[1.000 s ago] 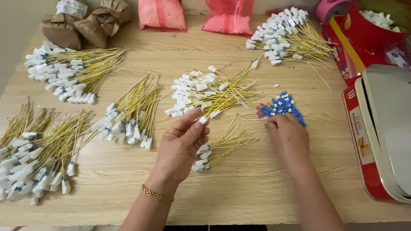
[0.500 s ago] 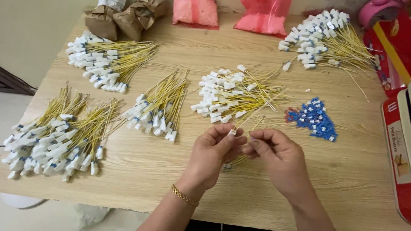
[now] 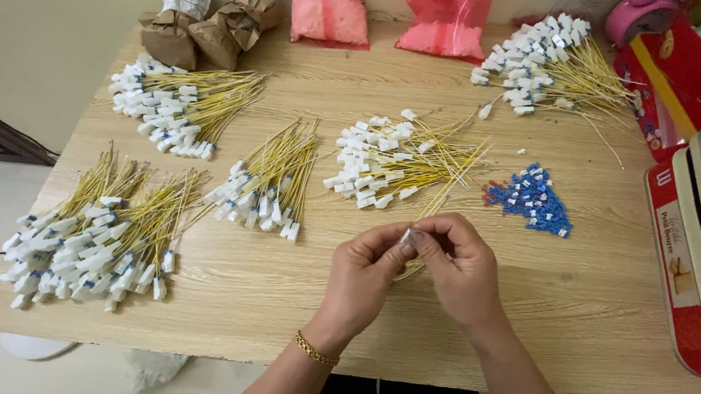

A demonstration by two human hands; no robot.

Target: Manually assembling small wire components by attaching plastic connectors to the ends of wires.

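Since a second earlier, the right hand (image 3: 467, 270) had left the small pile of blue plastic clips (image 3: 534, 199) and come in to meet the left hand (image 3: 360, 278) above the wooden table (image 3: 578, 301). Both hands pinched one yellow wire with a white connector (image 3: 405, 236) between their fingertips, close together, just in front of the middle bundle of yellow wires (image 3: 396, 163). Whether a blue clip sat in the pinch could not be told. Such a tiny, smooth piece could slip from the fingers and scatter among the bundles, or a thin, springy wire could bend if pressed off-centre. Similar bundles with blocky white ends lay fanned across the pale, grained tabletop, with crinkled brown paper bags (image 3: 205, 24) at the back.
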